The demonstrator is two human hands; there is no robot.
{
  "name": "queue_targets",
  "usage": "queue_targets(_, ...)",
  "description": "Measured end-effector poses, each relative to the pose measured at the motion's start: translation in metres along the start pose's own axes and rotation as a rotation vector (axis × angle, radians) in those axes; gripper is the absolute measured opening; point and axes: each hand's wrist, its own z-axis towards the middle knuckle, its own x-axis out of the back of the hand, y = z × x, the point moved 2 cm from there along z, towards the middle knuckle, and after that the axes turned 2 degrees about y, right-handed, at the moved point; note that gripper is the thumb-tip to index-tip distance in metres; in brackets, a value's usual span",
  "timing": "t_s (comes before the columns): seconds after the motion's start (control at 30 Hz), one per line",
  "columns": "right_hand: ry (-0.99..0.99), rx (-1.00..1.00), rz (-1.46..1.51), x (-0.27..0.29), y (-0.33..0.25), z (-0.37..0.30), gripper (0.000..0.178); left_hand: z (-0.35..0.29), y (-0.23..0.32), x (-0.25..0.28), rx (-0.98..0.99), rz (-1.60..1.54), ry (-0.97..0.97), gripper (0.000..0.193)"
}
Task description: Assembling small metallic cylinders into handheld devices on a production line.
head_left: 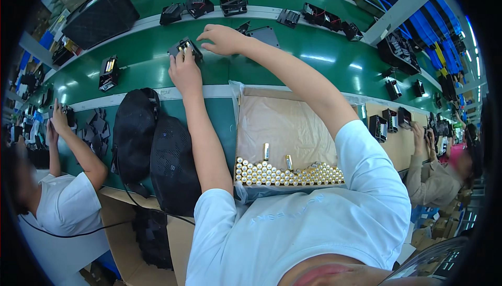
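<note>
At the far side of the bench, my left hand (185, 72) has its fingers on a black plastic battery case (174, 50), with a few gold-and-silver batteries showing in it. The fingers and thumb bend over the near edge of the case. Just right of it hovers my right hand (225, 40), with fingers apart and nothing visible in them. An open lined box (285, 121) lies in front of my chest. Along its near side many batteries (261, 173) stand packed on end, and two more lie loose on the lining.
Black bags (137, 134) lie left of my left forearm. Another battery case (109, 72) sits further left on the green belt (141, 58). Several black cases (198, 6) line the ledge beyond, near a large black box (102, 16). Co-workers sit on both sides.
</note>
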Motion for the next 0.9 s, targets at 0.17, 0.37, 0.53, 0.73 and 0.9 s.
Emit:
queue_targets(0.17, -0.096, -0.012, -0.074, 0.009, -0.002, -0.002, 0.021, 0.000, -0.003, 0.004, -0.012, 0.130, 0.022, 0.029)
queue_targets(0.37, 0.015, 0.018, -0.418, 0.023, 0.009, -0.009, 0.024, 0.007, -0.009, 0.005, 0.063, 0.078, 0.038, 0.031)
queue_targets(0.53, 0.037, -0.008, -0.546, 0.021, 0.018, -0.019, 0.025, 0.007, -0.031, -0.009, 0.080, 0.074, 0.086, 0.032)
queue_targets(0.73, -0.065, 0.003, -0.487, 0.018, 0.024, -0.037, 0.022, 0.012, -0.046, -0.017, 0.063, 0.144, 0.052, 0.037)
queue_targets(0.9, -0.008, 0.030, -0.454, 0.019, 0.022, -0.044, 0.019, 0.014, -0.050, -0.023, 0.044, 0.328, 0.046, 0.040)
